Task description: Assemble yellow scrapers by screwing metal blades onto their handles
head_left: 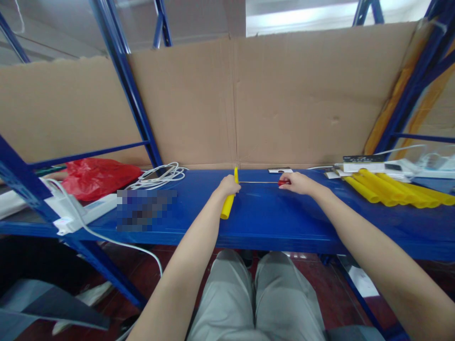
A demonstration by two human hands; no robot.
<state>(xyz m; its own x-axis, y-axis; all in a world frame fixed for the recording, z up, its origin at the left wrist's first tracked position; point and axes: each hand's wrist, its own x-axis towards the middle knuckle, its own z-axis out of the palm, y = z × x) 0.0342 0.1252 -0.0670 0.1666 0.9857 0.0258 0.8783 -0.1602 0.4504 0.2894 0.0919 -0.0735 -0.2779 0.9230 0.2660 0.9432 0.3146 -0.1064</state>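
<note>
Around the middle of a yellow tube my left hand is closed; the tube's ends show above and below the fingers. My right hand grips the red handle of a screwdriver. Its thin metal shaft points left, level with the tabletop, and its end meets the tube beside my left fingers. Whether the tip presses on the tube or enters it, I cannot tell. Both hands are over the blue shelf top.
Several yellow tubes lie at the right beside small boxes. On the left are a red plastic bag, a coiled white cable and a power strip. A cardboard wall closes off the back, between blue posts.
</note>
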